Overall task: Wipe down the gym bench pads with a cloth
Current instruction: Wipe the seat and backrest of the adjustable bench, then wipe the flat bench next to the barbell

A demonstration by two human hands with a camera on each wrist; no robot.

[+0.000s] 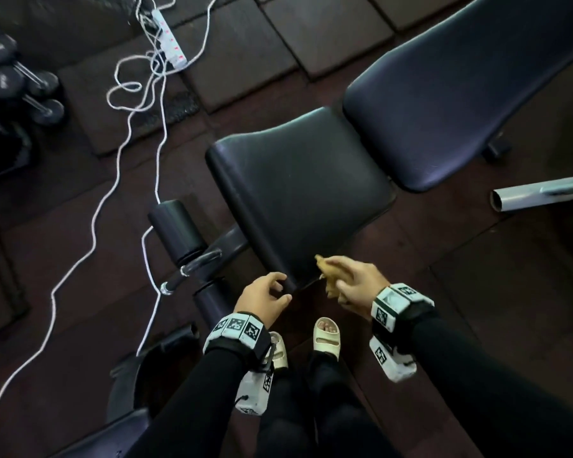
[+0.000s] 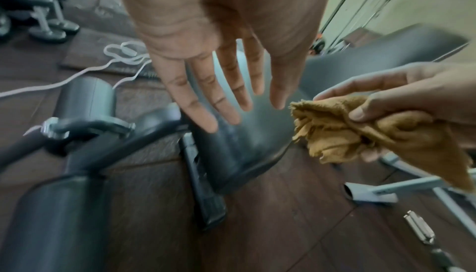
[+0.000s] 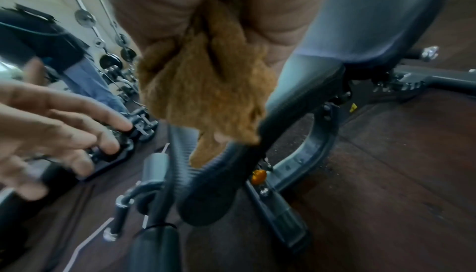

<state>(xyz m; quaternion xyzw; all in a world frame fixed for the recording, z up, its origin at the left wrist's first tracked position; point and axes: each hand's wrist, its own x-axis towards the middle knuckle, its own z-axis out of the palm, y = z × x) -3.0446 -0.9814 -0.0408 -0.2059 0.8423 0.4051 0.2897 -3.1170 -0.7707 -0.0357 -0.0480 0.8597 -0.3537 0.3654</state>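
Right hand (image 1: 354, 285) grips bunched cloth (image 1: 328, 272) at seat pad (image 1: 301, 190) near corner; left hand (image 1: 262, 300) beside, fingers spread, empty.

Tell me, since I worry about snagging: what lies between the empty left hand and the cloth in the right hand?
Nothing hangs between the left hand and the cloth; only the seat pad's near corner lies beneath the gap. The left wrist view shows it best.

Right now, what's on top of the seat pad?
Nothing rests on the seat pad. The right hand holds the cloth over its near corner; contact is unclear.
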